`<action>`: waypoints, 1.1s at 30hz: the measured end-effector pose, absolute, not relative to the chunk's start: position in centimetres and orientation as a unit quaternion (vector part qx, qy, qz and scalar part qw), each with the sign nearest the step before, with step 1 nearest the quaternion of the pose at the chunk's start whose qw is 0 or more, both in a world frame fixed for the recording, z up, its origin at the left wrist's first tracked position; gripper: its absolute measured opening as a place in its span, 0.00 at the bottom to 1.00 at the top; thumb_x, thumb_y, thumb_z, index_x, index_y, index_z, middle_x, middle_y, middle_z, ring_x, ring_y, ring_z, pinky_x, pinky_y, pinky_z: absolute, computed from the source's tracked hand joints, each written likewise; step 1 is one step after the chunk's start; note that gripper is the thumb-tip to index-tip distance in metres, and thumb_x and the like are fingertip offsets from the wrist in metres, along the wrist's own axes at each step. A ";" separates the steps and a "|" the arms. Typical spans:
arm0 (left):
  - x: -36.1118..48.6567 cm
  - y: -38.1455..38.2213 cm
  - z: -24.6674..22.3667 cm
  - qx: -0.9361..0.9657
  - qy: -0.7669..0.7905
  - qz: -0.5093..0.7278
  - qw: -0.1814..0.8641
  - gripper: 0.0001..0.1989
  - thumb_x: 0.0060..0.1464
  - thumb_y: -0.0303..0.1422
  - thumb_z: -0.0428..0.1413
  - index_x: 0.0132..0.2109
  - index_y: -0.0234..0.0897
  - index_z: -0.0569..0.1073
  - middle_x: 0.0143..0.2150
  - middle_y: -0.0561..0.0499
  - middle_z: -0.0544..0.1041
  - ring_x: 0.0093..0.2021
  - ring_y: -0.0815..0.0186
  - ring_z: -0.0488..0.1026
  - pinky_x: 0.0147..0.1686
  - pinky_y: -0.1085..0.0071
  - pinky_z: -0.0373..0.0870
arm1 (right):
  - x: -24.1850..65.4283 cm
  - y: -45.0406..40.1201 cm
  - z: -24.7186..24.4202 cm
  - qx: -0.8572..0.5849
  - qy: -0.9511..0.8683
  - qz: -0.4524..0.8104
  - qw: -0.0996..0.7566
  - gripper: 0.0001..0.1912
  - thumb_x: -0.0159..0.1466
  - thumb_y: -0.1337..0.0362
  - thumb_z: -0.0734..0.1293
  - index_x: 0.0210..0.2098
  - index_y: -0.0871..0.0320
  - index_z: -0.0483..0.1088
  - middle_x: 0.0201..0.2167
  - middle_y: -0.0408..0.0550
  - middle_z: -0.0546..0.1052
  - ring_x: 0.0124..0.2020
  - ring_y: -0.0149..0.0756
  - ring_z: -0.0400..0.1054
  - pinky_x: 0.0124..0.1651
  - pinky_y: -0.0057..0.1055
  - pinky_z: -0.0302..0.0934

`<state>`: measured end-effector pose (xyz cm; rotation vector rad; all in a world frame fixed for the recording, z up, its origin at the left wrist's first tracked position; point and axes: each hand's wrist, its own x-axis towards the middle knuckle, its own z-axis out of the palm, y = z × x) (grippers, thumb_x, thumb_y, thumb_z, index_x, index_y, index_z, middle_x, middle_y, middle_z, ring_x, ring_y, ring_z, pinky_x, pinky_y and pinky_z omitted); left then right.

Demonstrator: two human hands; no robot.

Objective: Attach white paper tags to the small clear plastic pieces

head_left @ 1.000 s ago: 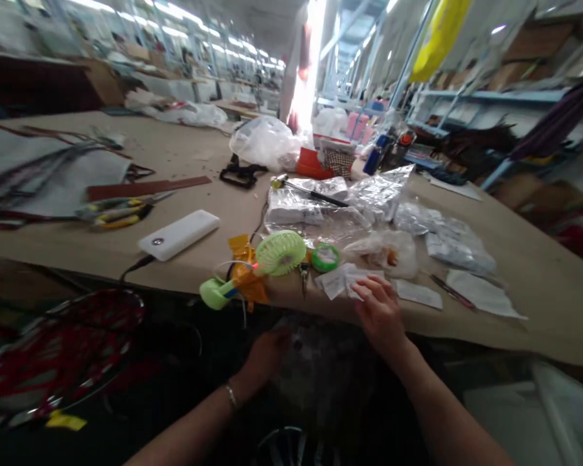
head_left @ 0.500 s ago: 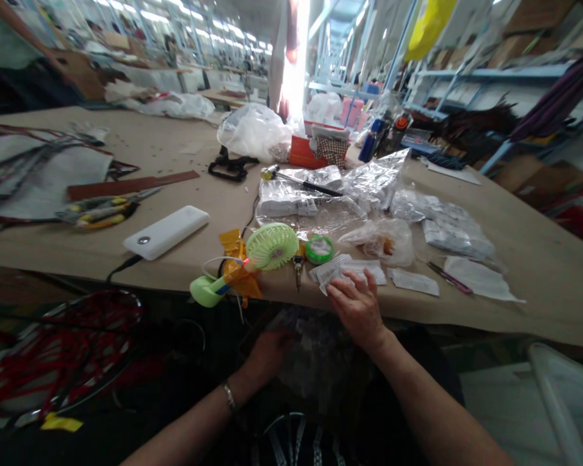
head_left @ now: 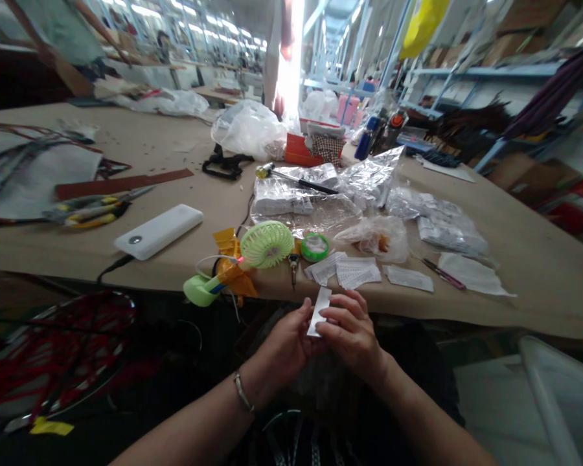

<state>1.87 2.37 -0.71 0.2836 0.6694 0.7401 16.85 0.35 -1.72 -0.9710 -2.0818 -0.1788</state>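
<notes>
Just off the table's front edge, my right hand (head_left: 352, 330) grips a narrow white paper slip (head_left: 320, 312) between thumb and fingers. My left hand (head_left: 286, 343) meets it from the other side, its fingers curled around the slip's lower left edge. The slip is tilted upright between both hands. Beyond them on the table lie printed paper slips (head_left: 358, 272) in small stacks, with another slip (head_left: 408, 278) to the right. A green roll of tape (head_left: 315, 246) and a screwdriver-like tool (head_left: 294, 268) lie behind the hands.
A small green fan (head_left: 267, 244) stands near the front edge beside a white power bank (head_left: 159, 232). Pliers (head_left: 100, 207) lie at left. Clear plastic packs (head_left: 291, 194) and a hammer-like tool (head_left: 296, 178) are behind. A pink-handled cutter (head_left: 444, 275) lies at right. Another person (head_left: 61, 35) stands far left.
My right hand has come back from the slips on the table with one slip. My left hand has risen from below the edge to meet it. The person at far left has shifted.
</notes>
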 end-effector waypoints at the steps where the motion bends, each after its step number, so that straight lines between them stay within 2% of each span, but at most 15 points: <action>1: 2.2 2.4 -0.4 0.126 0.321 0.362 0.866 0.08 0.53 0.32 0.55 0.35 0.30 0.73 0.29 0.49 0.74 0.23 0.73 0.69 0.23 0.77 0.66 | 16.7 -0.3 -1.9 -0.382 -0.832 -0.066 0.397 0.07 0.62 0.68 0.63 0.35 0.51 0.72 0.36 0.40 0.77 0.50 0.36 0.64 0.60 0.45 0.48; 3: 2.9 2.4 -0.1 0.131 0.337 0.372 0.855 0.03 0.51 0.26 0.56 0.32 0.29 0.72 0.26 0.50 0.73 0.22 0.74 0.68 0.19 0.81 0.63 | 16.8 -1.1 -2.2 -0.379 -0.842 -0.061 0.379 0.08 0.63 0.69 0.62 0.35 0.50 0.72 0.36 0.39 0.77 0.50 0.35 0.64 0.60 0.44 0.49; 5: 3.2 2.5 0.0 0.153 0.361 0.369 0.843 0.01 0.50 0.24 0.55 0.32 0.28 0.72 0.26 0.49 0.73 0.22 0.73 0.69 0.21 0.79 0.65 | 17.6 -1.2 -2.1 -0.393 -0.840 -0.064 0.370 0.09 0.63 0.68 0.61 0.39 0.50 0.71 0.38 0.40 0.76 0.51 0.36 0.63 0.60 0.43 0.51; 9: 3.4 2.3 -0.4 0.218 0.424 0.321 0.818 0.06 0.53 0.28 0.54 0.37 0.28 0.71 0.26 0.46 0.75 0.23 0.68 0.72 0.23 0.73 0.70 | 20.8 0.6 -1.3 -0.511 -0.778 -0.119 0.345 0.14 0.63 0.68 0.62 0.48 0.56 0.68 0.43 0.49 0.74 0.52 0.41 0.61 0.56 0.43 0.56; 13: 3.2 1.8 -1.1 0.252 0.444 0.293 0.809 0.10 0.52 0.31 0.55 0.40 0.28 0.70 0.25 0.48 0.74 0.21 0.69 0.71 0.22 0.74 0.69 | 23.1 2.6 -1.3 -0.570 -0.763 -0.159 0.261 0.13 0.63 0.65 0.62 0.47 0.58 0.70 0.44 0.51 0.74 0.51 0.43 0.61 0.54 0.42 0.55; 15: 3.2 1.6 -1.3 0.263 0.439 0.292 0.808 0.11 0.52 0.33 0.56 0.40 0.30 0.69 0.24 0.48 0.74 0.21 0.70 0.71 0.21 0.75 0.68 | 23.5 2.9 -1.6 -0.563 -0.769 -0.168 0.252 0.11 0.63 0.65 0.63 0.44 0.56 0.71 0.43 0.49 0.75 0.49 0.41 0.62 0.54 0.41 0.54; 23: 3.3 1.7 -1.1 0.263 0.461 0.292 0.796 0.07 0.51 0.30 0.56 0.37 0.30 0.70 0.25 0.48 0.75 0.23 0.69 0.72 0.23 0.75 0.69 | 23.7 3.0 -1.9 -0.543 -0.760 -0.152 0.325 0.06 0.63 0.67 0.63 0.36 0.56 0.73 0.37 0.45 0.78 0.43 0.36 0.67 0.53 0.37 0.53; 29: 3.3 1.7 -0.8 0.256 0.471 0.278 0.797 0.08 0.52 0.30 0.55 0.37 0.28 0.71 0.28 0.45 0.76 0.24 0.68 0.73 0.24 0.73 0.70 | 24.0 3.7 -2.2 -0.553 -0.733 -0.144 0.368 0.05 0.62 0.66 0.64 0.32 0.57 0.72 0.34 0.45 0.77 0.42 0.38 0.67 0.50 0.38 0.56; 33: 3.2 1.8 -0.2 0.231 0.461 0.277 0.811 0.08 0.53 0.30 0.54 0.37 0.27 0.72 0.28 0.43 0.76 0.24 0.67 0.73 0.26 0.71 0.71 | 23.3 2.9 -1.5 -0.507 -0.739 -0.136 0.422 0.04 0.60 0.68 0.65 0.33 0.56 0.72 0.34 0.45 0.77 0.43 0.38 0.68 0.50 0.40 0.59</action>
